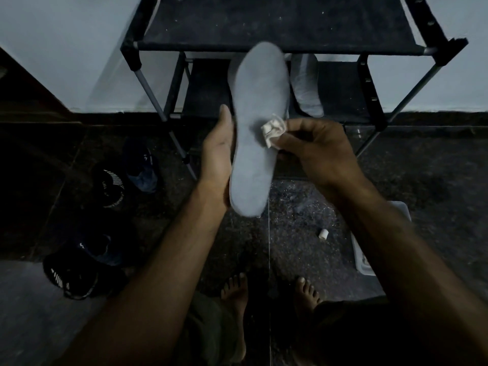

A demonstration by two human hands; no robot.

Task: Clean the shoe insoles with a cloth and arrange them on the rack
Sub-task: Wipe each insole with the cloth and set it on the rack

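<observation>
A long grey insole (257, 122) stands nearly upright in front of the black shoe rack (277, 46). My left hand (217, 157) holds it along its left edge, thumb up, fingers hidden behind it. My right hand (319, 151) pinches a small crumpled white cloth (273, 130) and presses it against the insole's middle. A second pale insole (306, 85) lies on the rack's lower shelf, just right of the held one, partly hidden by it.
Several dark shoes (113, 186) lie on the floor at the left. A white plastic container (369, 247) sits on the floor at the right, with a small white roll (323, 233) beside it. My bare feet (235, 289) stand on the dark speckled floor.
</observation>
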